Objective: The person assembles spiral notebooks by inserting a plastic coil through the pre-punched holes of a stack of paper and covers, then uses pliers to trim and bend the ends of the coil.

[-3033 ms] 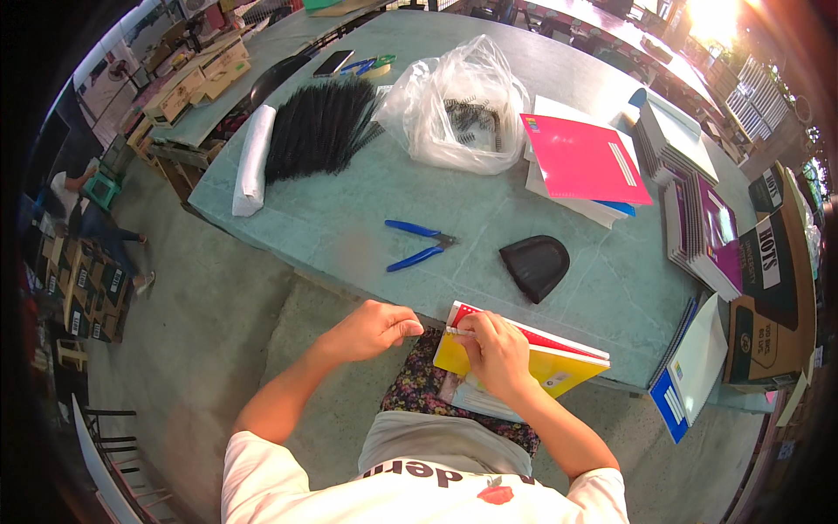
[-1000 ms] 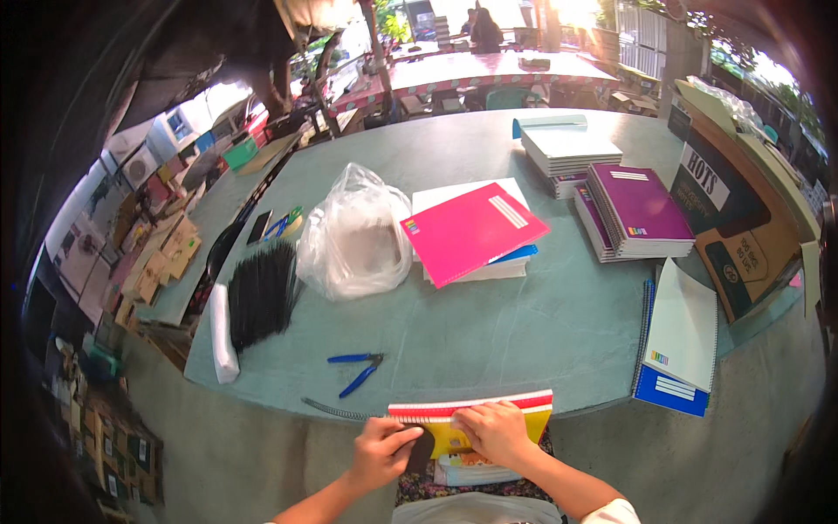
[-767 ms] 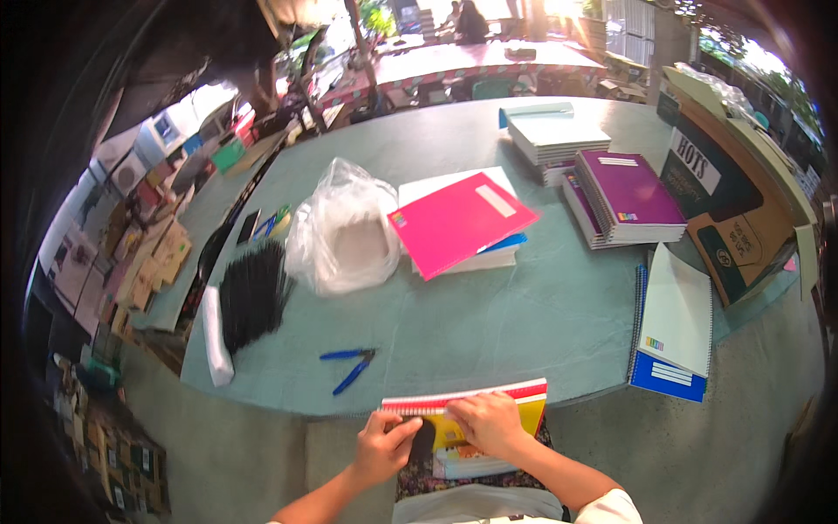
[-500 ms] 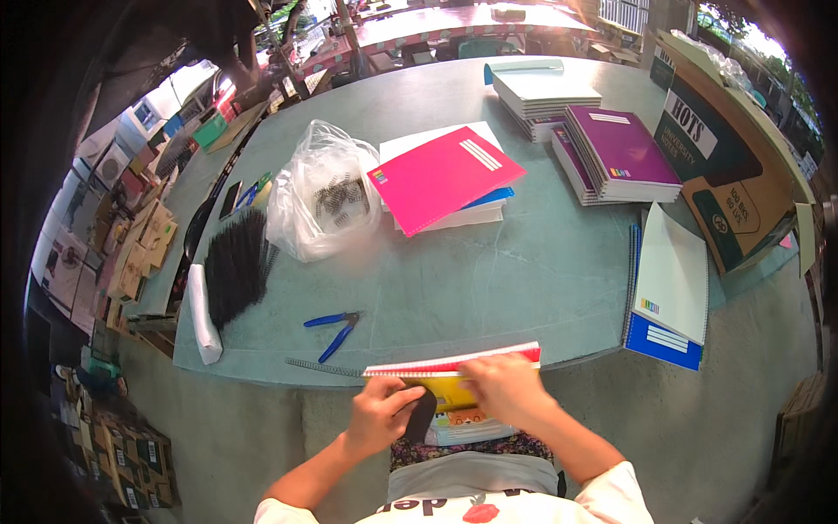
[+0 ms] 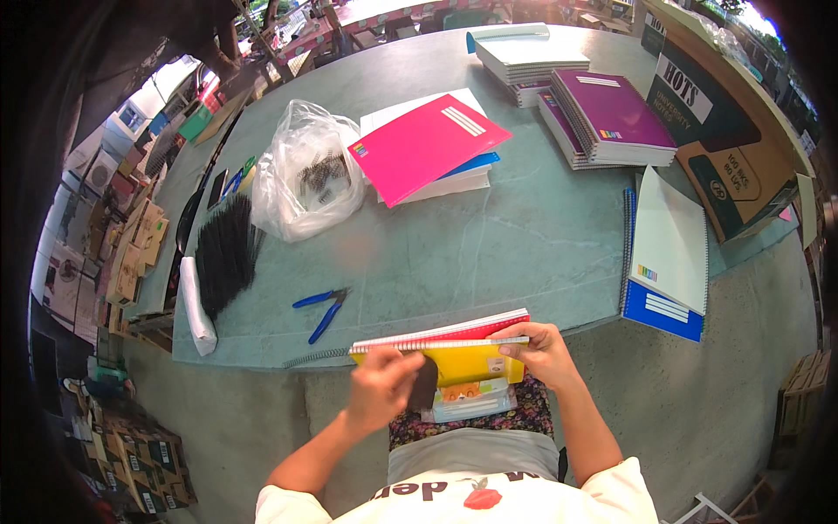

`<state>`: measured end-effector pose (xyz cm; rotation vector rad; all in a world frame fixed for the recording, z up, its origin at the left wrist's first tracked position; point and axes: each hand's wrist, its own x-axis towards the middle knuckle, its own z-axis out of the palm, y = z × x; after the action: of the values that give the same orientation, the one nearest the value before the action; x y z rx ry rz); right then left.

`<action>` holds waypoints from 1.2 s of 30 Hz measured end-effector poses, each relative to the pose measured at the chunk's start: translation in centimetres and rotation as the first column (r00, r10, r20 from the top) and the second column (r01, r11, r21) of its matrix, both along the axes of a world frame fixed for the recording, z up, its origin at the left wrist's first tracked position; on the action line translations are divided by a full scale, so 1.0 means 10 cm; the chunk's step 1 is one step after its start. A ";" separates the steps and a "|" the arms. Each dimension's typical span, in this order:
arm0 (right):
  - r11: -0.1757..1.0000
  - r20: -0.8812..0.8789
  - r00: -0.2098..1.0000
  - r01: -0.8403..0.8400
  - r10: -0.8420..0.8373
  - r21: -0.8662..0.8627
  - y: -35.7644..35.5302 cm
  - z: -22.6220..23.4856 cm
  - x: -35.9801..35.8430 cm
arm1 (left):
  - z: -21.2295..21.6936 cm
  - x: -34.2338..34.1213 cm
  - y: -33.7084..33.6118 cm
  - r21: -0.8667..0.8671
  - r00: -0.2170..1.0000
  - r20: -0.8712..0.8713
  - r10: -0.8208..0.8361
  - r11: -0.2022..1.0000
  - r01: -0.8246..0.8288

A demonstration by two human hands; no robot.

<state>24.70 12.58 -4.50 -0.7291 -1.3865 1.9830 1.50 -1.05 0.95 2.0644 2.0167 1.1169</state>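
Notebook clamped by right hand; left hand, fingers closed on spiral wire beside it; feed wire straight, notebook steady.

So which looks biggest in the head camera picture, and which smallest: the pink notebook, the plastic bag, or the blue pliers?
Largest to smallest, as they look in the head view:
1. pink notebook
2. plastic bag, nearly as big as the notebook, so that order is unsure
3. blue pliers, clearly smallest
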 end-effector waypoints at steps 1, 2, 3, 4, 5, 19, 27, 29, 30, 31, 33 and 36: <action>1.000 0.008 1.000 0.001 -0.001 -0.004 0.01 0.01 0.00 | -0.04 0.03 -0.03 0.013 1.000 0.012 -0.027 1.000 0.026; 1.000 0.016 1.000 0.000 0.000 -0.009 0.03 0.02 -0.01 | -0.06 0.03 -0.04 0.026 0.998 0.023 -0.052 0.998 0.052; 0.999 0.031 1.000 -0.002 0.003 -0.033 -0.01 0.01 0.00 | -0.03 0.03 -0.02 0.034 1.000 0.006 -0.008 0.999 0.008; 0.999 0.056 0.998 0.020 -0.017 -0.046 0.01 0.04 0.00 | 0.05 0.02 0.08 0.052 0.999 -0.005 0.034 0.998 -0.033; 0.998 0.050 0.998 0.032 -0.029 -0.060 0.00 0.01 0.02 | 0.13 0.01 0.18 0.069 0.997 -0.015 0.076 0.995 -0.074; 0.993 0.006 0.998 0.062 -0.061 -0.100 -0.02 0.01 0.02 | 0.24 0.16 0.34 0.067 0.990 0.113 0.082 0.994 -0.090; 0.989 -0.008 0.991 0.133 -0.134 -0.071 -0.02 -0.06 -0.05 | 0.21 0.32 0.47 0.014 0.999 0.050 0.000 1.000 -0.001; 0.988 -0.003 0.992 0.128 -0.129 -0.088 -0.03 -0.05 -0.06 | 0.02 0.37 0.44 -0.100 0.997 0.008 -0.081 0.992 0.081; 0.988 0.007 0.992 0.125 -0.125 -0.094 -0.02 -0.04 -0.06 | -0.02 0.44 0.38 -0.127 0.985 0.056 -0.161 0.978 0.167; 0.987 0.017 0.993 0.121 -0.120 -0.101 0.00 -0.03 -0.06 | -0.02 0.49 0.36 -0.150 0.965 0.105 -0.239 0.956 0.253; 0.983 0.045 0.992 0.127 -0.122 -0.133 -0.03 -0.05 -0.02 | 0.13 0.43 0.45 0.018 0.993 0.081 -0.086 0.996 0.085; 0.984 0.017 0.991 0.135 -0.134 -0.117 -0.04 -0.10 -0.03 | 0.10 0.46 0.51 -0.052 0.999 0.038 -0.015 0.999 0.017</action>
<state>24.36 12.21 -5.52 -0.8626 -1.2006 1.9695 6.11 4.06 1.97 2.0164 1.9864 1.0800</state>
